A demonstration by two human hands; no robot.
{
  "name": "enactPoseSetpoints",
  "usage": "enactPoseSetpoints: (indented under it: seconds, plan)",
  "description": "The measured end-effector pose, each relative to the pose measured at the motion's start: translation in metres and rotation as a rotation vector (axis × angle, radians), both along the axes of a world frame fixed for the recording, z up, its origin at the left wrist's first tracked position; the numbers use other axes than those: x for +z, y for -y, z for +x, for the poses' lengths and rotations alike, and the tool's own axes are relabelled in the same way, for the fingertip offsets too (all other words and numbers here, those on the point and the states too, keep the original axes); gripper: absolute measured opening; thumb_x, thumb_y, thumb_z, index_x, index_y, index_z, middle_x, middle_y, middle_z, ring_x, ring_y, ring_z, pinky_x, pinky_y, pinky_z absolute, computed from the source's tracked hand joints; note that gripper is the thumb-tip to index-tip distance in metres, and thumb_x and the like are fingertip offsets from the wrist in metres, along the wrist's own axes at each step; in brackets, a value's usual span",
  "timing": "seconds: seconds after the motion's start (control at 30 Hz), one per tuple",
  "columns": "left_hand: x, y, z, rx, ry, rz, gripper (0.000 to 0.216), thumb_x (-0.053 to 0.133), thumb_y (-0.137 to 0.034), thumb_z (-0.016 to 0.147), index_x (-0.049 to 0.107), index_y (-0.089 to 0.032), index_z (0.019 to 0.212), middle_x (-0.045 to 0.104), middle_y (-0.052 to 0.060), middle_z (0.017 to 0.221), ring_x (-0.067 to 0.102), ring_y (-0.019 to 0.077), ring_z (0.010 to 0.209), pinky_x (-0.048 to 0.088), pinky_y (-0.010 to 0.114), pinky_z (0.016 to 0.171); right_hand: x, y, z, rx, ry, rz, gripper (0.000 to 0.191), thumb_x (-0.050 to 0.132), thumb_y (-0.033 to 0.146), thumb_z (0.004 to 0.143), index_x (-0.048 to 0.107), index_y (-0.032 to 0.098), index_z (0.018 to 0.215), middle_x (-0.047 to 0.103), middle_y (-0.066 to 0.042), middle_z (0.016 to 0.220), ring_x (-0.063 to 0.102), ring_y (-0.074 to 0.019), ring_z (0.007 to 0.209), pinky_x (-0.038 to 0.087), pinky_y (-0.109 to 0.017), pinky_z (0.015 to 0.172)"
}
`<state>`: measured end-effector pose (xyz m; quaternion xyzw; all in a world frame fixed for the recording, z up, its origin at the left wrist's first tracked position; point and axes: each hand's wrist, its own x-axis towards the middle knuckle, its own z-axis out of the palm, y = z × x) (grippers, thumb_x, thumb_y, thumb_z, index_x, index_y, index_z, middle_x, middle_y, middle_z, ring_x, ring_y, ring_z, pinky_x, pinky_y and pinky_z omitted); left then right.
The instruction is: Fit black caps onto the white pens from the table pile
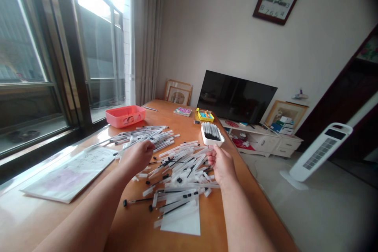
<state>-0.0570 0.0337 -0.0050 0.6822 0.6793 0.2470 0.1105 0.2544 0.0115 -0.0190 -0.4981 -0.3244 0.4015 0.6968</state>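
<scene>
My left hand (141, 155) is closed over the pile of assembled-looking pens (156, 136) with clear barrels and dark ends, at the middle left of the table. What its fingers hold, if anything, is hidden. Across from it, my right hand (223, 164) is curled in a pinch beside the loose clear pen barrels (189, 161), just in front of a white tray (214, 141) filled with pen parts. I cannot make out what sits in that pinch. Black refills (175, 208), small black caps (185, 195) and short clear pieces lie scattered nearer to me.
A red plastic basket (125, 117) stands at the left by the window. A paper booklet (71, 173) lies at the left and a white sheet (189, 220) in front. Farther back are a yellow box (205, 115) and a colourful booklet (182, 111). The table's right edge drops to the floor.
</scene>
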Motion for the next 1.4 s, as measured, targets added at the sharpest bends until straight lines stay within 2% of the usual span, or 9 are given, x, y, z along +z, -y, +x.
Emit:
enactPoseSetpoints:
  seconds: [0.07, 0.17, 0.43, 0.57, 0.83, 1.07, 1.17, 1.3, 1.4]
  plan:
    - [0.002, -0.004, -0.010, 0.097, -0.030, 0.046, 0.036, 0.052, -0.031, 0.082, 0.073, -0.026, 0.110, 0.078, 0.006, 0.094, 0.068, 0.0255, 0.084, 0.041, 0.029, 0.068, -0.005, 0.001, -0.006, 0.076, 0.098, -0.089, 0.038, 0.078, 0.051, 0.076, 0.073, 0.014, 0.082, 0.071, -0.009, 0.064, 0.059, -0.0158, 0.047, 0.040, -0.023, 0.038]
    - [0.000, -0.008, -0.019, 0.145, -0.095, 0.083, 0.037, 0.051, -0.029, 0.083, 0.072, -0.025, 0.114, 0.077, 0.010, 0.105, 0.068, 0.0285, 0.094, 0.043, 0.031, 0.072, -0.011, 0.001, -0.009, 0.052, 0.254, -0.151, 0.037, 0.076, 0.051, 0.076, 0.074, 0.014, 0.080, 0.070, -0.008, 0.061, 0.057, -0.0158, 0.046, 0.040, -0.022, 0.037]
    - [-0.010, -0.005, 0.001, 0.021, -0.299, 0.070, 0.029, 0.049, -0.037, 0.090, 0.076, -0.027, 0.086, 0.074, 0.011, 0.107, 0.058, 0.0346, 0.108, 0.039, 0.041, 0.086, -0.016, -0.002, -0.007, 0.006, 0.338, -0.106, 0.042, 0.069, 0.053, 0.080, 0.076, 0.013, 0.093, 0.068, -0.004, 0.060, 0.054, -0.0147, 0.047, 0.039, -0.022, 0.041]
    - [-0.012, -0.003, 0.008, 0.016, -0.345, 0.068, 0.028, 0.051, -0.037, 0.089, 0.076, -0.025, 0.084, 0.073, 0.012, 0.104, 0.056, 0.0368, 0.109, 0.037, 0.047, 0.088, -0.018, -0.002, -0.012, 0.032, 0.365, -0.100, 0.044, 0.068, 0.056, 0.080, 0.076, 0.014, 0.091, 0.067, -0.003, 0.060, 0.055, -0.0155, 0.049, 0.040, -0.024, 0.044]
    - [-0.011, -0.003, 0.016, 0.052, -0.347, 0.078, 0.033, 0.042, -0.031, 0.095, 0.073, -0.023, 0.086, 0.072, 0.013, 0.104, 0.057, 0.0346, 0.104, 0.037, 0.048, 0.088, -0.020, -0.001, -0.020, 0.078, 0.432, -0.104, 0.044, 0.064, 0.059, 0.082, 0.073, 0.017, 0.089, 0.068, -0.004, 0.066, 0.058, -0.0172, 0.055, 0.043, -0.026, 0.049]
    - [0.002, 0.017, 0.038, -0.273, -0.265, 0.304, 0.027, 0.046, -0.035, 0.099, 0.071, -0.026, 0.094, 0.071, 0.008, 0.102, 0.057, 0.0289, 0.101, 0.035, 0.041, 0.084, -0.007, 0.005, -0.033, 0.131, 0.260, -0.105, 0.054, 0.063, 0.071, 0.083, 0.067, 0.017, 0.080, 0.068, -0.006, 0.066, 0.053, -0.0143, 0.051, 0.040, -0.024, 0.044]
    - [0.006, 0.028, 0.047, -0.375, -0.245, 0.363, 0.022, 0.050, -0.033, 0.098, 0.070, -0.026, 0.094, 0.070, 0.007, 0.098, 0.057, 0.0281, 0.099, 0.034, 0.041, 0.086, -0.004, 0.006, -0.035, 0.149, 0.104, -0.059, 0.053, 0.069, 0.070, 0.080, 0.067, 0.017, 0.085, 0.065, -0.004, 0.063, 0.049, -0.0116, 0.049, 0.037, -0.021, 0.043]
    - [0.005, 0.036, 0.056, -0.431, -0.137, 0.371, 0.016, 0.053, -0.034, 0.097, 0.066, -0.025, 0.098, 0.070, 0.006, 0.101, 0.061, 0.0264, 0.099, 0.037, 0.037, 0.084, 0.002, 0.010, -0.036, 0.191, -0.038, 0.042, 0.046, 0.077, 0.061, 0.077, 0.066, 0.017, 0.089, 0.059, 0.002, 0.059, 0.040, -0.0072, 0.046, 0.030, -0.018, 0.042]
    - [0.002, 0.040, 0.062, -0.467, 0.017, 0.272, 0.023, 0.053, -0.041, 0.098, 0.060, -0.025, 0.111, 0.073, 0.005, 0.102, 0.066, 0.0227, 0.091, 0.039, 0.032, 0.075, 0.008, 0.015, -0.041, 0.280, -0.043, 0.070, 0.043, 0.077, 0.058, 0.078, 0.066, 0.017, 0.088, 0.058, 0.003, 0.059, 0.039, -0.0065, 0.046, 0.028, -0.017, 0.042]
